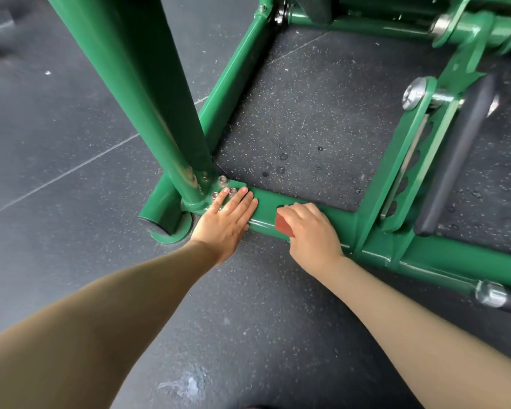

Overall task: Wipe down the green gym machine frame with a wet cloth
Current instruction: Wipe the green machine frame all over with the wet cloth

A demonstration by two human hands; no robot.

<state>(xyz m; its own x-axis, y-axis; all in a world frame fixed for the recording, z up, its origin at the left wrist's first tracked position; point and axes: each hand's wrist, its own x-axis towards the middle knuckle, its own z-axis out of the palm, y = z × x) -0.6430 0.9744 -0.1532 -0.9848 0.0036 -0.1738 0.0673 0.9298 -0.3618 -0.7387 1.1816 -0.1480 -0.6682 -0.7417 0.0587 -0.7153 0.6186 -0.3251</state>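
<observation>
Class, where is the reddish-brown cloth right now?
The reddish-brown cloth sits low-centre in the head view, gripped under the right hand on the green base bar, beside the left hand.

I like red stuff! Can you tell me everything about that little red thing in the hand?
The cloth is reddish-brown and looks soft. It is bunched up, and only a small corner peeks out under the right hand, whose curled fingers grip it. It is pressed on the low green bar of the gym machine, near the floor. Wetness cannot be told.

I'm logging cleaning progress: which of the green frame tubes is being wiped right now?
The low horizontal base tube nearest the person: the right hand presses a reddish cloth on it, the left hand rests flat beside.
</observation>
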